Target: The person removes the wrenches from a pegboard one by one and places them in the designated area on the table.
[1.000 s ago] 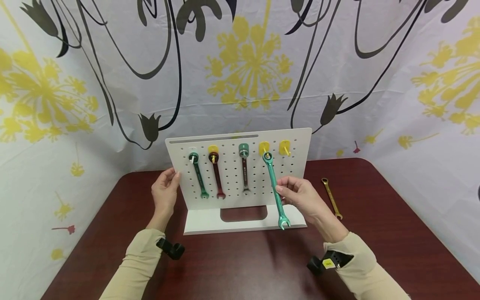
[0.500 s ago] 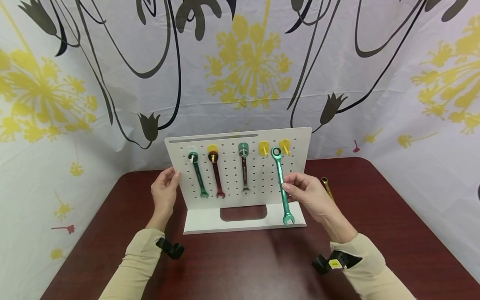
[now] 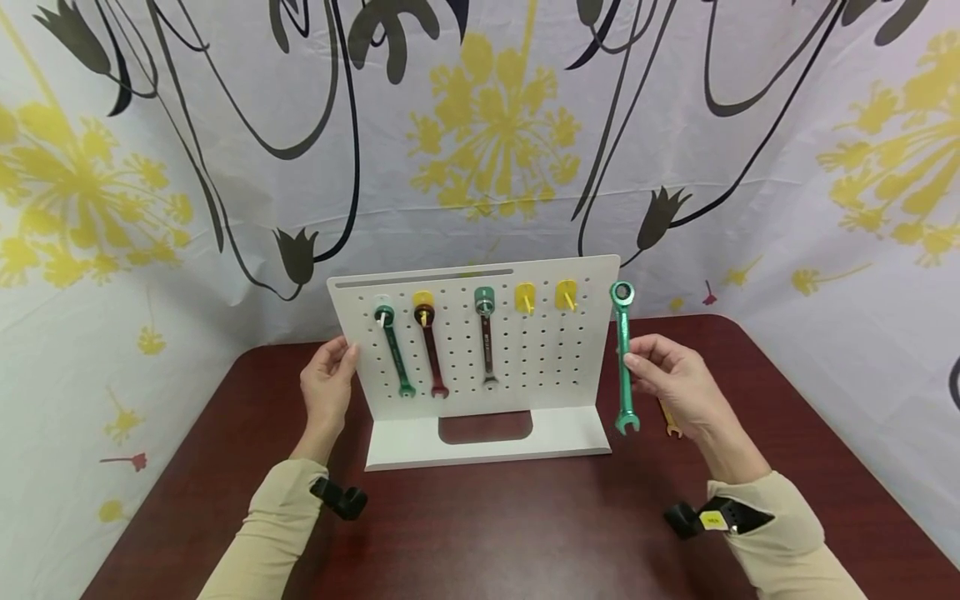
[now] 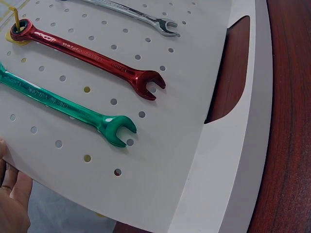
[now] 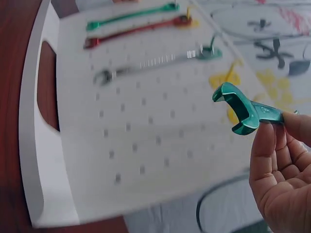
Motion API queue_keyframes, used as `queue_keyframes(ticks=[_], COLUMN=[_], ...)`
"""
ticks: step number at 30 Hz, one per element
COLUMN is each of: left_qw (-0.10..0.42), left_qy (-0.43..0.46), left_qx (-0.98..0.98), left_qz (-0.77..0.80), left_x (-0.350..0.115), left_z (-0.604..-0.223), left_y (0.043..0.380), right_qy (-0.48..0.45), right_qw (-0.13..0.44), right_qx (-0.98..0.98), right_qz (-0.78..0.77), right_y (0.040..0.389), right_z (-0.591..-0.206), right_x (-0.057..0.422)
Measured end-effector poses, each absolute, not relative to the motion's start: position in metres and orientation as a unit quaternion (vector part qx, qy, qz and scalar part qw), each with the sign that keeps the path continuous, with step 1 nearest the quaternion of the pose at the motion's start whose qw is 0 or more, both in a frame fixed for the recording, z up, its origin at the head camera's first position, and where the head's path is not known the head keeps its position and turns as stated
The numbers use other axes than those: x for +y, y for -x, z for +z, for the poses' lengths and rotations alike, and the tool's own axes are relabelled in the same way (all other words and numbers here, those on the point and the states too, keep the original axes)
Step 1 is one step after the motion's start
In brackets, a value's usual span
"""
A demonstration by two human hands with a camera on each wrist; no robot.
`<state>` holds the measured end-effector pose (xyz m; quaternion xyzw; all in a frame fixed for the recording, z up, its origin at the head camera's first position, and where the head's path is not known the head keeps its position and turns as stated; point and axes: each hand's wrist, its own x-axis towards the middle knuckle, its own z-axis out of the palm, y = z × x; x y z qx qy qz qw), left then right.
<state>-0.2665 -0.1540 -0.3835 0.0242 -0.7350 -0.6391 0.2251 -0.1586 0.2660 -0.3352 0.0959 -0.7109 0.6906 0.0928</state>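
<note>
A teal-green combination wrench [image 3: 624, 358] is upright in my right hand [image 3: 678, 383], pinched between thumb and fingers just right of the white pegboard [image 3: 547, 358]. Its open end [image 5: 240, 109] points toward the right wrist camera. My left hand [image 3: 327, 387] grips the board's left edge, thumb on the front. From hooks on the board hang a green wrench [image 4: 63, 104], a red wrench [image 4: 92, 58] and a silver wrench [image 3: 487, 342]. Two yellow hooks [image 3: 526, 298] at the upper right of the board bear nothing.
A gold wrench [image 3: 670, 421] lies on the dark red-brown table [image 3: 480, 533], mostly hidden behind my right hand. The board's foot has an oblong cutout [image 3: 483, 427]. A patterned curtain [image 3: 480, 167] hangs behind the table.
My right hand has taken the teal-green wrench off the yellow hook and carried it rightward past the board's edge. My left hand stays at the left edge.
</note>
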Motion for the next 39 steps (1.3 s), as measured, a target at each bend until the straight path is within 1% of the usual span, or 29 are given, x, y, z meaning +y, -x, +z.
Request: queue_keyframes(ticks=[5, 12, 16, 21, 30, 34, 39], left_qw=[0.225, 0.225, 0.218, 0.209, 0.22, 0.218, 0.211], left_qy=[-0.023, -0.024, -0.03, -0.037, -0.03, -0.029, -0.031], left_qx=[-0.732, -0.731, -0.733, -0.734, -0.734, -0.732, -0.732], left_qz=[-0.643, -0.643, -0.643, -0.646, -0.642, -0.645, -0.647], left_x=[-0.154, -0.154, -0.155, -0.155, -0.154, -0.154, -0.149], left_z=[-0.384, -0.384, -0.383, -0.383, -0.383, -0.383, -0.369], left_y=[0.266, 0.266, 0.265, 0.267, 0.266, 0.266, 0.254], right_qy=[-0.072, -0.014, 0.037, 0.09, 0.106, 0.106, 0.115], right_qw=[0.093, 0.082, 0.075, 0.048, 0.021, 0.009, -0.012], right_qx=[-0.7, -0.707, -0.73, -0.773, -0.81, -0.827, -0.842], right_qz=[0.704, 0.702, 0.678, 0.626, 0.577, 0.552, 0.527], right_y=[0.161, 0.169, 0.174, 0.18, 0.188, 0.192, 0.196], right_z=[-0.346, -0.374, -0.39, -0.407, -0.425, -0.431, -0.44], right_x=[0.295, 0.334, 0.352, 0.369, 0.389, 0.393, 0.397])
